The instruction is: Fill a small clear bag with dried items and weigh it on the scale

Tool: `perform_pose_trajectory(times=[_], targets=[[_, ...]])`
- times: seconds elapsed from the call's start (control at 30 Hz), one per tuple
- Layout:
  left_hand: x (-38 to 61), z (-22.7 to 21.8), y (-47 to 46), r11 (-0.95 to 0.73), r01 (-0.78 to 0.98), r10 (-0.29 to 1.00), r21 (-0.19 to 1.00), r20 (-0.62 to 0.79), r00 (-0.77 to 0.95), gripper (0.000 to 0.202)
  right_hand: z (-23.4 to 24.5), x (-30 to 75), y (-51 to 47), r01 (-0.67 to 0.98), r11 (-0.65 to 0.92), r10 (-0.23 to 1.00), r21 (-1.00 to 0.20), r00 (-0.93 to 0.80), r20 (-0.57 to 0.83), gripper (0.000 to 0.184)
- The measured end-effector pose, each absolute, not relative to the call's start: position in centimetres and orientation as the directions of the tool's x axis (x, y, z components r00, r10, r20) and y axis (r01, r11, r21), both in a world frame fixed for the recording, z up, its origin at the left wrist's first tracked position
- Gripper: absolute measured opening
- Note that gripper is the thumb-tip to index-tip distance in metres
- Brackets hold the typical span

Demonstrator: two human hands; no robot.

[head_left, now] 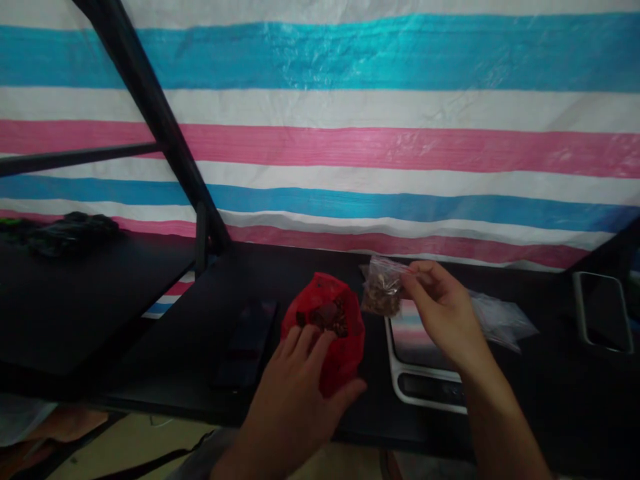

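Near the lower middle of the frame, the left hand (295, 380) is cupping a red bag (327, 333) from below, its fingers (305, 340) curling up over the near rim and closing on the plastic; the bag's mouth is gaping open and showing dark brown pieces inside. Just to the right and slightly higher, the right hand (443, 310) is pinching the top of a small clear bag (383, 290) between thumb and forefinger, the other fingers loosely folded. That small bag is hanging in the air, filled with brownish bits, just beside the red bag's upper right edge but not touching it. Below the right hand a white scale (425, 387) is sitting on the dark counter (550, 400), its shiny top reflecting the stripes. More clear bags (500, 320) are lying right of the wrist. A dark phone (247, 343) is lying left of the red bag, and another device (603, 310) is resting at the far right. A striped tarp (375, 147) is filling the upper frame.
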State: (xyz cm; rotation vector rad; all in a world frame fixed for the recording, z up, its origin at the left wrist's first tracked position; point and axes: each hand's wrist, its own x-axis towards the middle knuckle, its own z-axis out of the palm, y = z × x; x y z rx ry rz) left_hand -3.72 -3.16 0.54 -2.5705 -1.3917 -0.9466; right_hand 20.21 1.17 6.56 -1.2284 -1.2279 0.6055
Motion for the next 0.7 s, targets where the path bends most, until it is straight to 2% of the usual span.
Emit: perform_pose_trajectory(times=[0.03, 0.1, 0.13, 0.17, 0.27, 0.4, 0.47, 0.57, 0.7], targets=[[-3.6, -0.3, -3.9, -0.59, 0.786, 0.72, 0.185, 0.562, 0.408, 0.054, 6.6, 21.0, 1.1, 0.243, 0.303, 0.869, -0.922, 0.326, 0.371, 0.032], [-3.0, -2.0, -4.7, -0.602, 0.784, 0.682, 0.15, 0.607, 0.408, 0.032, 6.6, 22.4, 1.0, 0.256, 0.304, 0.843, -0.918, 0.378, 0.384, 0.034], [-2.5, -2.7, -4.8, -0.612, 0.772, 0.679, 0.171, 0.614, 0.402, 0.023, 6.5, 23.1, 0.9, 0.272, 0.299, 0.831, -0.915, 0.397, 0.39, 0.034], [-2.0, -3.2, -4.7, -0.624, 0.753, 0.677, 0.208, 0.626, 0.388, 0.023, 6.5, 23.8, 0.8, 0.29, 0.292, 0.821, -0.911, 0.413, 0.394, 0.034], [-0.4, -3.4, -3.6, -0.623, 0.677, 0.708, 0.393, 0.652, 0.273, 0.028, 6.4, 25.4, 0.4, 0.337, 0.264, 0.804, -0.904, 0.44, 0.399, 0.031], [1.5, -1.7, -1.7, -0.535, 0.5, 0.807, 0.681, 0.587, 0.064, 0.018, 5.9, 27.2, 0.3, 0.35, 0.226, 0.805, -0.909, 0.459, 0.376, 0.027], [2.4, -1.1, -0.9, -0.498, 0.424, 0.838, 0.756, 0.546, 0.012, 0.013, 5.4, 27.9, 0.3, 0.351, 0.194, 0.834, -0.916, 0.433, 0.342, 0.026], [3.7, -0.8, -0.1, -0.537, 0.407, 0.805, 0.739, 0.594, -0.017, 0.009, 4.4, 28.9, 0.3, 0.396, 0.141, 0.893, -0.907, 0.344, 0.289, 0.025], [4.8, -0.3, -0.3, -0.679, 0.53, 0.61, 0.508, 0.792, 0.022, 0.012, 3.1, 29.8, 0.0, 0.496, 0.095, 0.938, -0.863, 0.245, 0.244, 0.024]])
